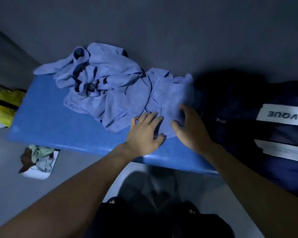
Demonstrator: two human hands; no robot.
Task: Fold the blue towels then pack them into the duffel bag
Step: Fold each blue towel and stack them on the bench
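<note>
Left hand (144,133) presses flat on the towel (169,100) at the counter (58,117) edge beside the bag (265,117); right hand (187,127) hovers spread, empty — smooth outward, align corners before creasing.

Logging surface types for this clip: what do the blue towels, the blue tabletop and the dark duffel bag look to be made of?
Blue towels: soft matte cloth, probably microfibre or terry; they slump in deep loose folds with no shine.
Blue tabletop: smooth and rigid, likely plastic or laminate; it has an even colour and a rounded front edge.
Duffel bag: dark woven synthetic, it seems; it sags, with a zip pull and white printed panels.
</note>
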